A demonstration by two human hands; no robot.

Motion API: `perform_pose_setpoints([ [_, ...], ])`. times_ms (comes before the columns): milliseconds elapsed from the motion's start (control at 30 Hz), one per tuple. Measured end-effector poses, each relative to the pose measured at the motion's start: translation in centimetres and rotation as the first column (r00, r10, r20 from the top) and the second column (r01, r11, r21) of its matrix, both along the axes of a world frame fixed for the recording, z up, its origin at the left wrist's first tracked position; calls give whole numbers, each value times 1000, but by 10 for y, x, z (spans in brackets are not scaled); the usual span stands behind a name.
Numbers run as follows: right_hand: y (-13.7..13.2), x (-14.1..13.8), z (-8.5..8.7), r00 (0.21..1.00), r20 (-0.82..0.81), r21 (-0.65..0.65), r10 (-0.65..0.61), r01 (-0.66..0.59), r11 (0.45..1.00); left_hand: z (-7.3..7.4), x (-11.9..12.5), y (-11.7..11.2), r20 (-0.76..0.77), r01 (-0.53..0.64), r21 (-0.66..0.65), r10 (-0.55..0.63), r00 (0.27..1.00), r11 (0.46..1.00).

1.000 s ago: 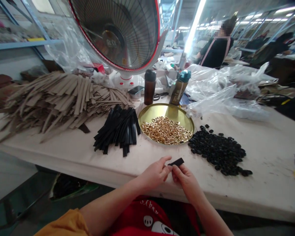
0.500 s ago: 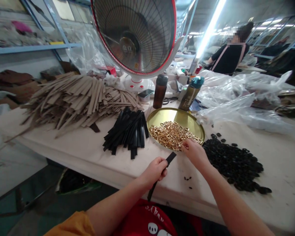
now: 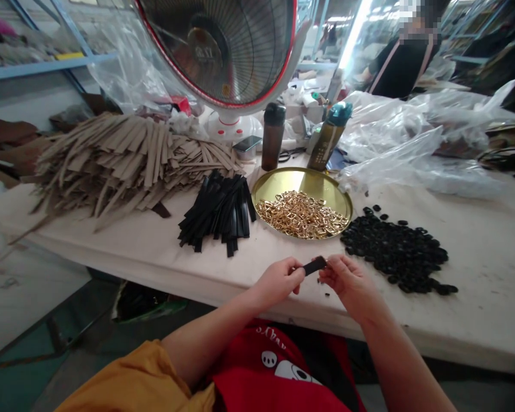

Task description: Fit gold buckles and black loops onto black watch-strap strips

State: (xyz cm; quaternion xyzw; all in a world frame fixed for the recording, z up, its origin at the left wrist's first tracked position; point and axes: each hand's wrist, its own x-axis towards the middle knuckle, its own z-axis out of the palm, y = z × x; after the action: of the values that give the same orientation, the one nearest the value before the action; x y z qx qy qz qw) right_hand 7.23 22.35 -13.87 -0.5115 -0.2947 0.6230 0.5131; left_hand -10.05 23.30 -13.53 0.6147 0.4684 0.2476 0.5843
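My left hand (image 3: 283, 280) is closed on a black strap (image 3: 314, 265), whose free end points right, above the table's front edge. At that end my right hand (image 3: 347, 283) pinches with thumb and fingers; whatever small thing is between them is too hidden to make out. Beyond the hands stands a round gold tray (image 3: 278, 180) holding a heap of small gold-coloured metal buckles (image 3: 302, 214). A fanned pile of black straps (image 3: 218, 212) lies left of the tray. To its right spreads a heap of small black rings (image 3: 395, 249).
A large pile of beige strips (image 3: 124, 160) covers the table's left. Behind the tray stand a brown bottle (image 3: 273, 137), a teal-capped bottle (image 3: 329, 137) and a round heater (image 3: 223, 51). Clear plastic bags (image 3: 395, 149) lie back right. A person (image 3: 403, 63) is in the background.
My right hand has left the tray's front edge and come to the strap's end. The strap in my left hand has turned to lie flatter. The view has tipped downward.
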Motion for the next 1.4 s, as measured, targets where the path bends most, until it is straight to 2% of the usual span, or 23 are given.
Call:
perform_pose_setpoints([
  [167,-10,-10,-9,989,-139,-78,-45,35,996,4,1,-4,7,44,-39,-44,999,998],
  [267,-18,-18,-14,982,-182,-119,-50,28,993,2,5,-5,7,66,15,-66,998,998],
  [367,-26,-21,-17,982,-175,-104,-70,52,993,1,9,-7,-46,84,64,-81,996,994],
  [533,-33,-22,-16,964,-205,-124,-167,144,982,7,8,-9,-144,159,50,-150,978,986],
  [700,-32,-24,-15,950,-171,-112,-262,245,963,9,6,-14,-209,137,83,-117,971,987],
  [767,-34,-24,-14,960,-137,-99,-244,232,968,8,6,-15,-158,130,71,-118,980,989],
  [933,-44,-29,-16,998,1,-2,-63,63,998,5,9,-17,21,98,-11,-98,995,995],
  [1100,-50,-30,-21,985,113,-8,-134,135,991,-4,7,-16,94,133,-191,-117,989,973],
  [1200,-51,-27,-21,977,167,-5,-134,137,991,-6,7,-15,177,161,-281,-114,978,946],
  [1267,-52,-24,-19,945,304,34,-118,113,993,-6,7,-14,204,162,-317,-99,974,934],
  [1400,-56,-22,-14,778,614,188,-131,17,982,-5,10,-14,188,144,-335,-84,979,931],
])
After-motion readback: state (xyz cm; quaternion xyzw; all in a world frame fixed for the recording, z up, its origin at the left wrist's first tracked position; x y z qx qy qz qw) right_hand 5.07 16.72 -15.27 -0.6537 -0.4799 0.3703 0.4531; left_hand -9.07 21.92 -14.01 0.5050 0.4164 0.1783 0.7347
